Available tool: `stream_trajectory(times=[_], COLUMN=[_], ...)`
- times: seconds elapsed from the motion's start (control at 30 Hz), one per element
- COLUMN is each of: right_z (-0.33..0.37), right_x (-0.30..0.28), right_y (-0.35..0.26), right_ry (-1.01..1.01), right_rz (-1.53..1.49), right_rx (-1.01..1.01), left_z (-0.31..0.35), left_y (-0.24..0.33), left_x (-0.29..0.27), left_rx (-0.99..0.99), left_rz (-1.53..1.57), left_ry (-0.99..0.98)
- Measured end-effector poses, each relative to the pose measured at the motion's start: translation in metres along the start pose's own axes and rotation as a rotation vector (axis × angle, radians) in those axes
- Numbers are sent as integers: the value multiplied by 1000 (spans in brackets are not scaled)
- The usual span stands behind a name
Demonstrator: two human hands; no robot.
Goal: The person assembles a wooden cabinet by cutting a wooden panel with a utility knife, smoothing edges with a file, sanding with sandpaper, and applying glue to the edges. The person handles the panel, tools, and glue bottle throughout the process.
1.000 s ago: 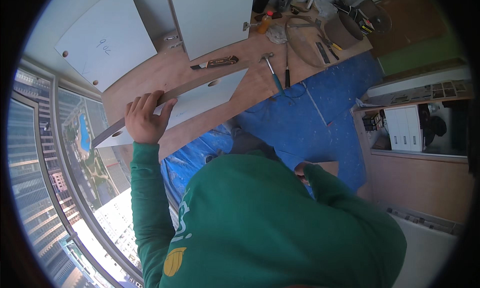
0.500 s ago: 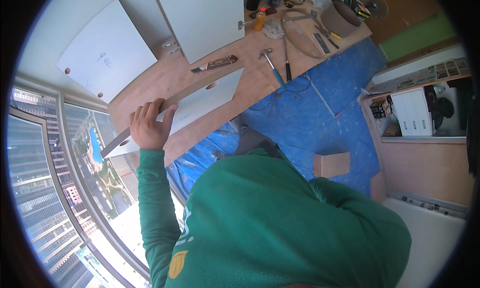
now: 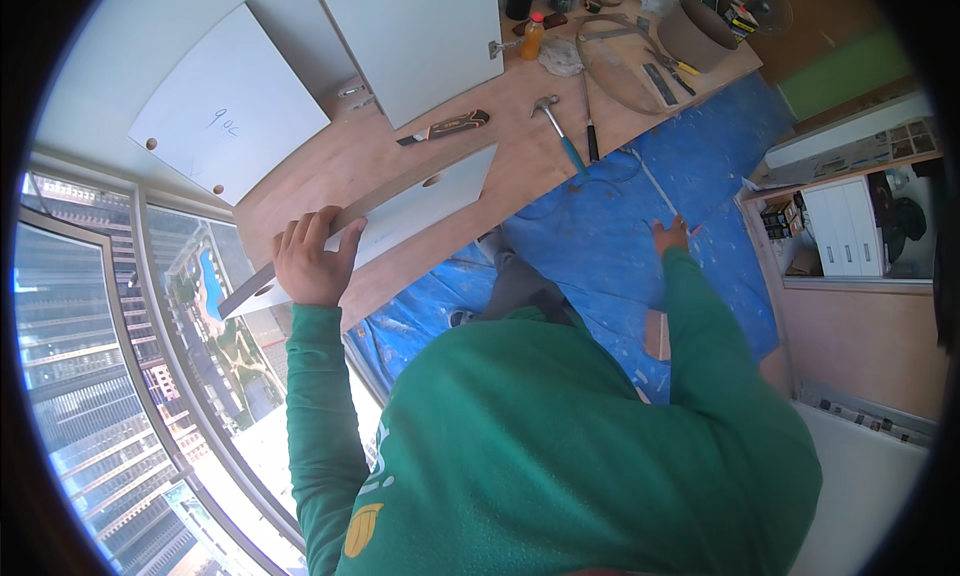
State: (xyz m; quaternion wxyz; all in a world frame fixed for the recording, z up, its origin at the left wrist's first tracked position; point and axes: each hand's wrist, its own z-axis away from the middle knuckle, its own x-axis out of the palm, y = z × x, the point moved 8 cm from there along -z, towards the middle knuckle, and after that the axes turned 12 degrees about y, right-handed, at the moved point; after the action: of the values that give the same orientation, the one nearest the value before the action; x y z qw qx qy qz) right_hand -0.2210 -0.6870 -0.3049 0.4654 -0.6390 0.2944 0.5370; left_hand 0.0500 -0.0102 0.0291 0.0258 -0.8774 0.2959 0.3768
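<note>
My left hand (image 3: 316,260) is closed over the upper edge of a narrow white panel (image 3: 400,220) with a brown edge strip and round holes. The panel stands tilted on the wooden worktop (image 3: 350,171). Out over the blue floor sheet, my right hand (image 3: 672,236) is stretched away from the bench with thumb and fingers apart. It is beside a thin pale rod (image 3: 652,184) on the sheet; whether it touches the rod cannot be made out. Behind the panel lies a utility knife (image 3: 447,128). A claw hammer (image 3: 560,134) rests farther right.
White boards (image 3: 228,108) and a cabinet door (image 3: 415,46) stand at the back. A bottle of orange liquid (image 3: 532,38), pliers (image 3: 672,61) and a ring-shaped strip (image 3: 590,71) share the worktop. My right arm partly hides a cardboard box (image 3: 656,336) on the blue sheet (image 3: 600,246). Windows line the left.
My right hand has come into view, reaching out over the blue sheet toward the rod. My left hand keeps its hold on the panel. The whole view has shifted slightly.
</note>
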Motion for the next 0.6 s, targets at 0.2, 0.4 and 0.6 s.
stream_trajectory(times=[0.2, 0.4, 0.6], right_z=[93, 224, 212], right_x=[73, 151, 113], right_y=[-73, -79, -99], right_ry=[-474, -1038, -782], right_rz=[-51, 214, 454], right_rx=[-333, -730, -1324], left_z=[11, 21, 17], left_y=[10, 16, 21], left_x=[-6, -11, -15], left_rx=[-18, -14, 15], left_rz=[-13, -31, -19], left_ry=[-22, -15, -10])
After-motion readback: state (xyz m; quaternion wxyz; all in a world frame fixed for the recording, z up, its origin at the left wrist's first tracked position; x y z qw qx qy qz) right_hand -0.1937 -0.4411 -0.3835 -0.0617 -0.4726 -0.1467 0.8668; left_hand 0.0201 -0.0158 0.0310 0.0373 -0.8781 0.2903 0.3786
